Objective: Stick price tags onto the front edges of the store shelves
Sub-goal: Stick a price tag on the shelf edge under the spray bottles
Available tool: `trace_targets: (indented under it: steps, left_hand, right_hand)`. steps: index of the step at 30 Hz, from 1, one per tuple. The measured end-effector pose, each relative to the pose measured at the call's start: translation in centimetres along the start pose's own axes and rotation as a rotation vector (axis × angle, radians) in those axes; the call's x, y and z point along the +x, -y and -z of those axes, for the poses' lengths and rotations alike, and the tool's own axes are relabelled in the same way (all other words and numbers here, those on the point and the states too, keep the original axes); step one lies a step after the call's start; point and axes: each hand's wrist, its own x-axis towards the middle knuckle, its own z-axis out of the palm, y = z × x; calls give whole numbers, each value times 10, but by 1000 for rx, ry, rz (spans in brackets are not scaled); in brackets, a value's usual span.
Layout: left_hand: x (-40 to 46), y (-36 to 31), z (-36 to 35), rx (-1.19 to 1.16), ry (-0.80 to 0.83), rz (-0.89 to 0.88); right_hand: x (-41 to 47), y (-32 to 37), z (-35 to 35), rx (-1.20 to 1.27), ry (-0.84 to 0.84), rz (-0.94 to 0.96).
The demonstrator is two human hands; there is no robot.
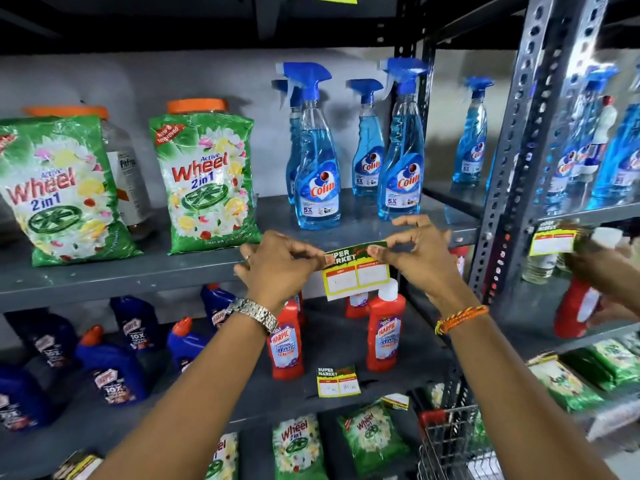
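A green and yellow price tag (356, 271) with a "SUPER MARKET" header hangs against the front edge of the grey shelf (121, 278) below the blue Colin spray bottles (317, 174). My left hand (277, 268), with a metal watch on the wrist, pinches the tag's top left corner. My right hand (420, 254), with an orange thread band, pinches its top right part. A second price tag (337, 381) sits on the front edge of the shelf below, under the red Harpic bottles (384, 334).
Green Wheel detergent packs (207, 181) stand left on the same shelf. Blue Harpic bottles (110, 365) fill the lower shelf. A slotted metal upright (519, 174) separates a mirrored panel at right. A wire basket (450, 441) sits low right.
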Motion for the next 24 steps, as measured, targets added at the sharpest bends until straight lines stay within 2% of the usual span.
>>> trace_targets:
  steps: [3, 6, 9, 12, 17, 24]
  left_hand:
    - [-11, 5, -9, 51, -17, 14]
    - [-17, 3, -17, 255, -134, 36]
    - [-18, -2, -24, 459, -274, 59]
    - [-15, -5, -30, 524, -345, 46]
    - [-8, -11, -34, 547, -347, 55]
    - [-2, -14, -35, 519, -299, 89]
  right_hand:
    - [-12, -15, -15, 10, -36, -44]
    - [-15, -28, -29, 93, -76, -87]
    - [-16, -27, -34, 29, -134, -88]
    - [-14, -20, -35, -43, -212, -102]
    - [-2, -23, -33, -55, -272, -104]
    - [2, -23, -34, -64, -271, -114]
